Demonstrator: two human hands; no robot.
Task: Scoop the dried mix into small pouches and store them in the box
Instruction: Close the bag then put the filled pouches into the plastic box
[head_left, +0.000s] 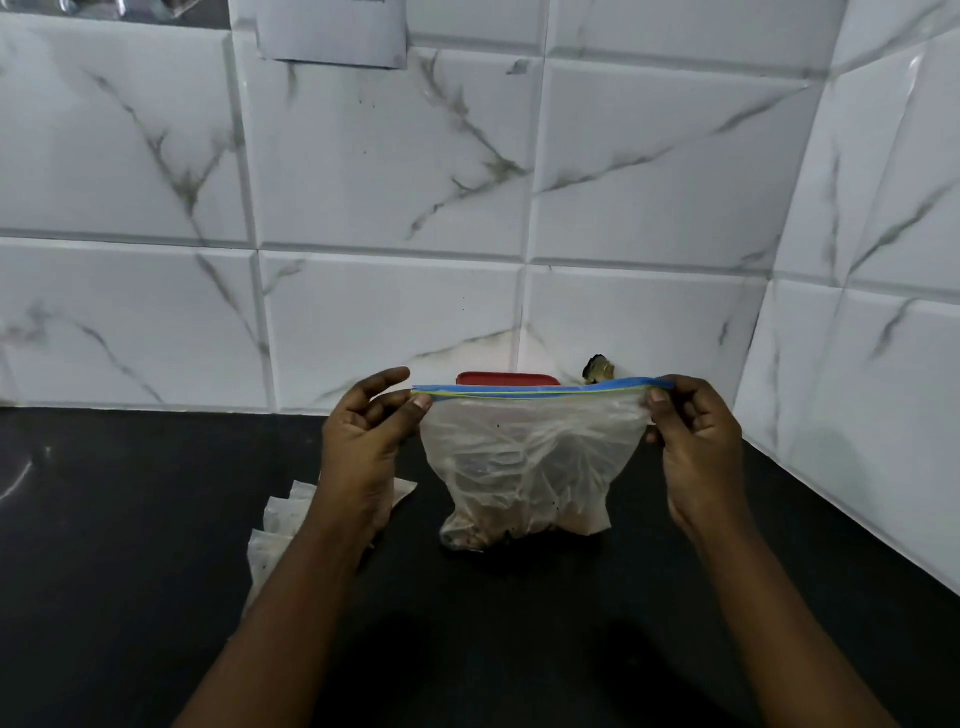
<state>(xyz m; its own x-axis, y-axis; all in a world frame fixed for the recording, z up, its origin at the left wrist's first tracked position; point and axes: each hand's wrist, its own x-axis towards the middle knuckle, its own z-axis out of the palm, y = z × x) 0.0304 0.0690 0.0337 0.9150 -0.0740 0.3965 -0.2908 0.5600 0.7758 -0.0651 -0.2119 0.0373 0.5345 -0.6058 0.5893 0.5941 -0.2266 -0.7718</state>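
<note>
On a glossy black counter (130, 571) below white marble-veined tiles (389, 156), your crinkled clear bag (530, 457) stands mouth up, with dried mix (483, 530) slumped in its bottom. Your left hand (363, 441) and right hand (696, 441) each pinch one end of its blue-and-yellow zip (530, 391), which runs taut from left to right. Papery pouches (275, 525) lie flat under your left forearm, and a red box (506, 378) sits behind the bag.

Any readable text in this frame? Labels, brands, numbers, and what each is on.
No readable text anywhere in this frame.
The paper sheet at the top edge: the visible part looks blank.
The zip bag: blue and yellow seal strip only, no print.
The red lid behind it: mostly hidden, no label seen.
The small pouches: no print seen.
</note>
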